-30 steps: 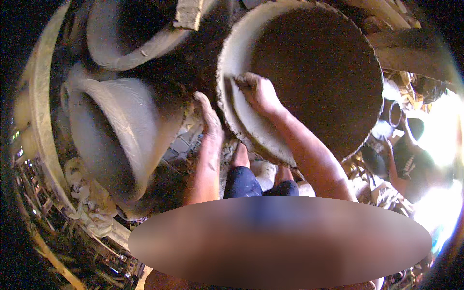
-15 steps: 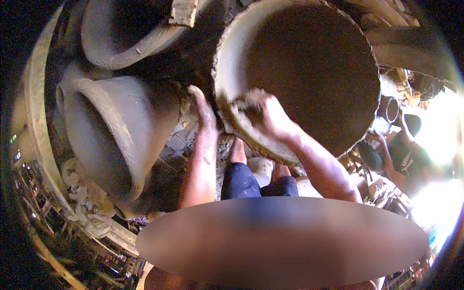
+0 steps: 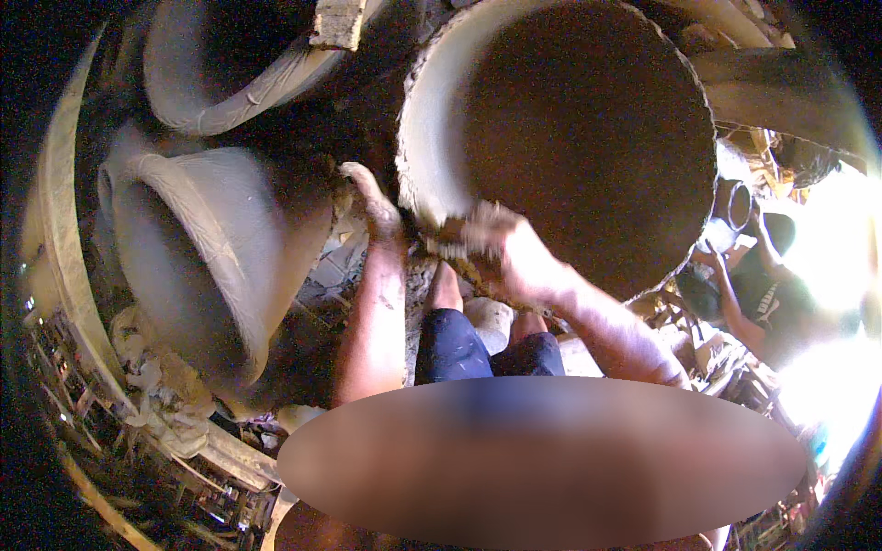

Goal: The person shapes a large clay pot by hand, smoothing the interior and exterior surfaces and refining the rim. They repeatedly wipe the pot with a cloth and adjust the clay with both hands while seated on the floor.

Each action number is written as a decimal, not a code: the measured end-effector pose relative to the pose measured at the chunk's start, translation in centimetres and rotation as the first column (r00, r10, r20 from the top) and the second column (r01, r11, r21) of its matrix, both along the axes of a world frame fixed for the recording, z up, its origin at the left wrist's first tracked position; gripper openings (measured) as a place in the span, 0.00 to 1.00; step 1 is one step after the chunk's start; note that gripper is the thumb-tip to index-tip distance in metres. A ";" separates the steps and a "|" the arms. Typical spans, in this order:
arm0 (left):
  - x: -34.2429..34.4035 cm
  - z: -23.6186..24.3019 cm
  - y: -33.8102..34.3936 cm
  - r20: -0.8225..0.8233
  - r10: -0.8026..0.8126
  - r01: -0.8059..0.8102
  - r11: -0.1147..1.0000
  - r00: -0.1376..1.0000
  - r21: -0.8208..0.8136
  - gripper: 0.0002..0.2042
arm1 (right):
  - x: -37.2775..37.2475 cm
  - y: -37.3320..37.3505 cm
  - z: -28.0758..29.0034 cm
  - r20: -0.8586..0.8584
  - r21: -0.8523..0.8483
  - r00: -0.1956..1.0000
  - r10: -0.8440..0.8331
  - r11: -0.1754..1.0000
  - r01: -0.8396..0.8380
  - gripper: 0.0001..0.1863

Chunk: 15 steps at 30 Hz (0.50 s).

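Observation:
A large clay pot (image 3: pixel 427 156) with a rough, ragged rim stands in front of me, its wide mouth toward me and its inside dark. My right hand (image 3: pixel 496 239) is curled at the near-left part of this rim, smeared by motion. Something flat and pale seems to stick out from its fingers, too blurred to name. Along the pot's outer left side, my left hand (image 3: pixel 372 204) reaches up with stretched fingers, clay on their tips. Whether its palm touches the wall is hidden.
Left of me a smooth clay vessel (image 3: pixel 230 197) lies on its side. Another large vessel (image 3: pixel 220 115) stands at the far left, a wooden block (image 3: pixel 338 23) at its rim. At right, another person (image 3: pixel 772 298) handles a small round pot (image 3: pixel 738 204). Crumpled sheeting (image 3: pixel 170 386) lies lower left.
My right hand has moved down along the rim toward me, from the pot's left inner wall to its near-left edge. My left hand has shifted slightly left; the whole view has drifted a little.

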<state>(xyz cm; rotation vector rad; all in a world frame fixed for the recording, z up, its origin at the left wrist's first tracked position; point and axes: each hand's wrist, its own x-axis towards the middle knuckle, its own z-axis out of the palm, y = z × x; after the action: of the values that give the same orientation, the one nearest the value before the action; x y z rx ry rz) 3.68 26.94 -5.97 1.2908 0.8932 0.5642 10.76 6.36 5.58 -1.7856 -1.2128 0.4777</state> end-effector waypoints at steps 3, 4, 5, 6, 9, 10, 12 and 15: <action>-0.6 3.6 -2.2 -0.155 -0.054 0.034 0.991 0.987 -0.131 0.44 | 4.4 4.9 -4.1 -0.228 -0.116 0.938 -0.262 0.964 0.240 0.15; -0.6 3.8 -2.6 -0.157 -0.022 -0.045 0.912 0.987 -0.407 0.44 | 5.5 6.3 -5.5 -0.242 -0.322 0.894 -0.377 0.900 0.292 0.16; -0.6 3.5 -2.6 -0.123 0.018 -0.067 0.910 0.992 -0.409 0.43 | 6.0 7.5 -6.6 -0.194 -0.330 0.890 -0.413 0.882 0.338 0.17; -0.8 2.7 -2.7 -0.097 0.041 -0.081 0.888 0.994 -0.453 0.42 | 6.1 8.2 -7.4 -0.223 -0.377 0.863 -0.453 0.857 0.352 0.19; -0.2 -1.7 -0.6 0.541 0.402 0.204 0.632 0.739 -0.748 0.34 | 2.9 6.3 -6.4 -0.331 -0.243 0.901 -0.280 0.948 0.206 0.23; -0.2 -3.0 -0.1 0.633 0.655 0.451 0.456 0.413 -0.767 0.32 | 1.5 4.8 -5.1 -0.300 -0.117 0.935 -0.192 0.980 0.164 0.25; 0.1 -4.2 0.9 0.617 0.626 0.338 0.517 0.477 -0.786 0.32 | -1.0 1.3 -2.2 -0.255 0.009 0.965 -0.069 0.997 0.074 0.22; 0.2 -1.8 1.1 0.256 -0.059 0.106 0.979 0.965 -0.173 0.27 | -1.0 -0.8 0.0 -0.144 0.015 0.990 -0.011 1.000 0.013 0.18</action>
<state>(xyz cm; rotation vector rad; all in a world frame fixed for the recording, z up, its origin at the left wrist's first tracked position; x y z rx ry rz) 3.85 28.04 -7.81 1.0558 0.6624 0.5506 9.71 5.53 5.59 -1.7138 -1.1021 0.5780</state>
